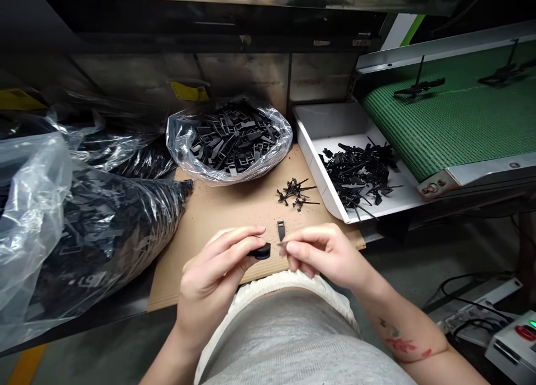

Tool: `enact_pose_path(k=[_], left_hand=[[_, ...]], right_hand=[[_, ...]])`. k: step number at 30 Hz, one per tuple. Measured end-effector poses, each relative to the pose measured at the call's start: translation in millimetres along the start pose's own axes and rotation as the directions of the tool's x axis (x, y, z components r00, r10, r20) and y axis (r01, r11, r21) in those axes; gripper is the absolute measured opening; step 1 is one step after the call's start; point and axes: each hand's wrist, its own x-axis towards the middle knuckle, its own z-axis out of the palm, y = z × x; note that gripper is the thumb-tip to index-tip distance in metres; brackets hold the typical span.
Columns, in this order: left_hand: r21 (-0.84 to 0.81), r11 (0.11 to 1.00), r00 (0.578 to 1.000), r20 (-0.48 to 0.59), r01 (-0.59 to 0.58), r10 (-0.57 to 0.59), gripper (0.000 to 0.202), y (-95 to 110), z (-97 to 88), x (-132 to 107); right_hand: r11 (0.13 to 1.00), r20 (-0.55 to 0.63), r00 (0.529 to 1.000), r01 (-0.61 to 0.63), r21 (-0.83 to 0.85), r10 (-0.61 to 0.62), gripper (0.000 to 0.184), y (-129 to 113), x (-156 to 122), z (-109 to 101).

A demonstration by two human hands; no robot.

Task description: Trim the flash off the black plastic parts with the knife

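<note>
My left hand [218, 262] is closed around small black plastic parts [262, 251], whose rounded ends stick out past the fingertips. To its right, my right hand [318, 251] pinches thumb and forefinger together; a tiny tip shows there, too small to name. The two hands are close but apart, low over the cardboard. Just beyond the right fingertips a single black plastic clip [281, 229] with a square opening lies on the cardboard sheet [226, 206]. Farther off are several black sprues [295, 191] with thin stems.
A clear bag of black clips [234, 136] stands open at the back. Large filled plastic bags [104, 229] crowd the left. On the right, a white tray [310, 145] holds a heap of black sprues below a green conveyor belt [460, 111] carrying more. A control box [515, 340] sits lower right.
</note>
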Motion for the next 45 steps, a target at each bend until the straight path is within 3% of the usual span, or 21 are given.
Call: enact_pose_path(k=[2, 7, 17, 24, 30, 35, 40, 45], left_hand=[[0.086, 0.992, 0.995, -0.034, -0.091, 0.094, 0.04, -0.3, 0.5, -1.4], [0.183, 0.955, 0.969, -0.045, -0.233, 0.245, 0.05, 0.7, 3.8, 0.4], [0.203, 0.951, 0.97, -0.02, -0.235, 0.244, 0.046, 1.5, 5.9, 2.7], [0.193, 0.955, 0.973, 0.011, -0.227, 0.229, 0.041, 3.2, 4.9, 4.0], [0.125, 0.979, 0.986, 0.055, -0.164, 0.158, 0.038, 1.5, 4.3, 4.5], [0.019, 0.995, 0.994, 0.063, -0.095, 0.094, 0.035, 0.7, 3.4, 2.7], [-0.147, 0.977, 0.987, 0.047, 0.157, -0.152, 0.031, 5.0, 7.3, -0.4], [-0.261, 0.879, 0.911, 0.011, 0.4, -0.411, 0.02, 4.9, 11.3, 0.7]], right_hand=[[0.984, -0.167, 0.981, 0.072, -0.162, -0.099, 0.02, 1.2, -5.4, 6.4], [0.966, -0.171, 0.974, 0.106, -0.234, -0.149, 0.022, 4.1, -9.0, 13.2], [0.974, -0.188, 0.973, 0.096, -0.203, -0.135, 0.023, 4.2, -7.3, 7.2], [0.976, -0.078, 0.993, 0.07, -0.204, -0.088, 0.027, -0.1, -4.5, 2.9], [0.993, 0.073, 0.997, 0.005, -0.119, 0.003, 0.02, -4.1, 2.6, -9.2], [0.992, 0.259, 0.961, -0.115, 0.047, 0.099, 0.017, -3.0, 11.9, -19.6], [0.93, 0.342, 0.937, -0.188, 0.317, 0.073, 0.016, 13.2, 18.8, -18.9], [0.832, 0.478, 0.878, -0.284, 0.477, 0.025, 0.016, 23.3, 18.1, -13.5]])
